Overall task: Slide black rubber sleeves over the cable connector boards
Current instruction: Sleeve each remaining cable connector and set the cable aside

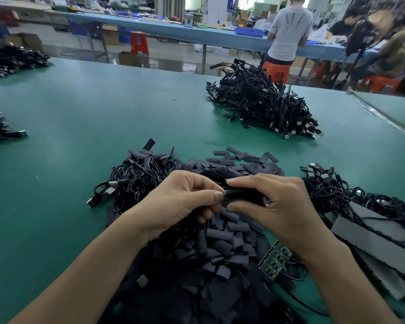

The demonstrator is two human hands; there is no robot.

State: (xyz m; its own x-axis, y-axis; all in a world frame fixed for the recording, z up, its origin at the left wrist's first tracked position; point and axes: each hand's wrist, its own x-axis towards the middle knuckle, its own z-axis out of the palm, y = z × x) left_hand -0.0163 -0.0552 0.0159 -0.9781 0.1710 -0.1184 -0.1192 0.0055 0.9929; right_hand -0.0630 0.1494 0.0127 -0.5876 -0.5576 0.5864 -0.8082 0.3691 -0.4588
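Both hands meet over a heap of loose black rubber sleeves (222,249) on the green table (80,127). My right hand (274,206) grips a black sleeve (243,195) between thumb and fingers. My left hand (180,202) pinches the cable connector end (225,192) at the sleeve's left mouth; the board itself is hidden inside or behind my fingers. Green connector boards (275,260) lie beside my right wrist. A tangle of black USB cables (136,181) sits just left of my hands.
A pile of cables (264,106) lies farther back on the table, another cable bundle (351,192) with grey foam strips (379,239) at the right. More cable piles sit at the left edge (0,127). People work at a blue bench (173,31) behind.
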